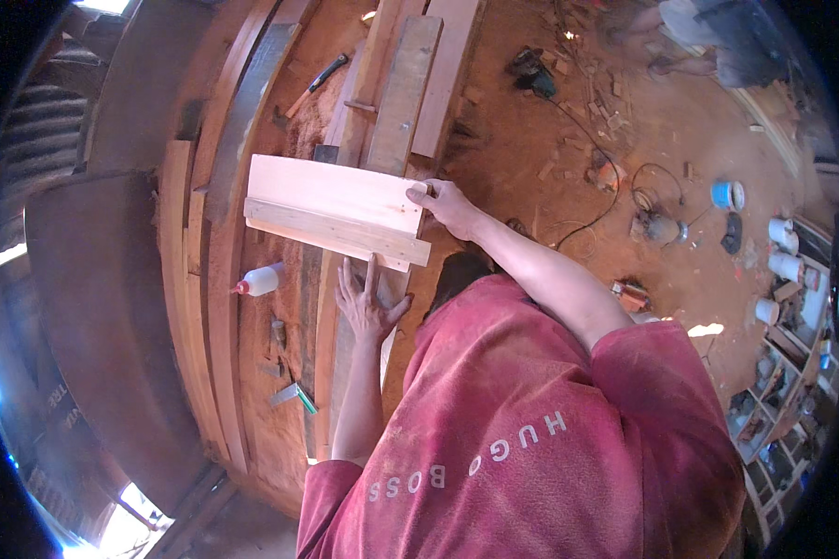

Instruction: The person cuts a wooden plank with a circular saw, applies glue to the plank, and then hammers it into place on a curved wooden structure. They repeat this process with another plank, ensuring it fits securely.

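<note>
A pale wide board (326, 186) lies crosswise over long timbers. Along its near side runs a narrower wood strip (345, 232), its right end sticking out a little past the board. My right hand (449, 209) grips the board's right end, thumb on top and the other fingers partly hidden at the edge. Against the near edge of the strip, my left hand (368, 303) reaches up with its fingers spread, the fingertips touching or very close to the wood. Small dark marks show near the board's right end.
Left of my left hand lies a white bottle (263, 279) with a red cap. A try square (295, 397) is nearer, a hammer (317, 82) farther off. Long planks (406, 93) extend away. At right are cables, a blue-and-white bucket (727, 195), wood scraps and a person (708, 42).
</note>
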`<action>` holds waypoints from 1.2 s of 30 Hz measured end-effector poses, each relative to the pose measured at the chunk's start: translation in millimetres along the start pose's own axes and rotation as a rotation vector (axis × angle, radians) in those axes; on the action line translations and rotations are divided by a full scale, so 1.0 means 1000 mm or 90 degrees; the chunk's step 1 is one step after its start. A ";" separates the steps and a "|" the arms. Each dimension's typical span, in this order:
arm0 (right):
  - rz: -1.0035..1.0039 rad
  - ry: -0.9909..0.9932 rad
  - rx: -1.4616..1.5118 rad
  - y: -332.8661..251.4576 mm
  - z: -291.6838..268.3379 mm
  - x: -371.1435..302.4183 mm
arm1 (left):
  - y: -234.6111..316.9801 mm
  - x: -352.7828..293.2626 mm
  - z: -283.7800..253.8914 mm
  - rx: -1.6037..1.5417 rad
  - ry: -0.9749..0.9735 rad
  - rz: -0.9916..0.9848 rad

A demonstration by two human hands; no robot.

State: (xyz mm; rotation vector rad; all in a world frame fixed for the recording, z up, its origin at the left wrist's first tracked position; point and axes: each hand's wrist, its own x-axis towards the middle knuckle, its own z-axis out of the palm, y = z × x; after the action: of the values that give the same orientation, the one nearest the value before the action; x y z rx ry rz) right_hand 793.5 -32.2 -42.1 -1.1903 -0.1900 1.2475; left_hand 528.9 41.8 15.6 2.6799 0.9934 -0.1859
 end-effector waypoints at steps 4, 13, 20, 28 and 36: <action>0.023 0.012 0.038 -0.011 0.003 -0.005 | -0.008 -0.001 0.013 -0.030 0.090 0.055; 0.033 0.020 0.019 -0.020 0.006 -0.008 | -0.006 -0.001 0.006 0.002 0.060 0.039; 0.014 -0.033 -0.092 -0.005 -0.016 0.007 | -0.003 0.000 0.004 -0.013 0.042 0.004; 0.072 -0.093 -0.272 -0.070 -0.036 0.009 | -0.001 0.008 0.009 -0.016 0.065 0.034; 0.059 0.150 -0.601 -0.040 -0.258 0.081 | 0.011 0.018 -0.004 -0.068 -0.018 -0.013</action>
State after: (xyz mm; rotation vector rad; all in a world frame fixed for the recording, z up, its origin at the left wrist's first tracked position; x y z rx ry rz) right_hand 1025.0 -112.7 -162.1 -2.1592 -0.5936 1.0937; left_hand 549.7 46.0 18.3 2.5653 0.9933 -0.1687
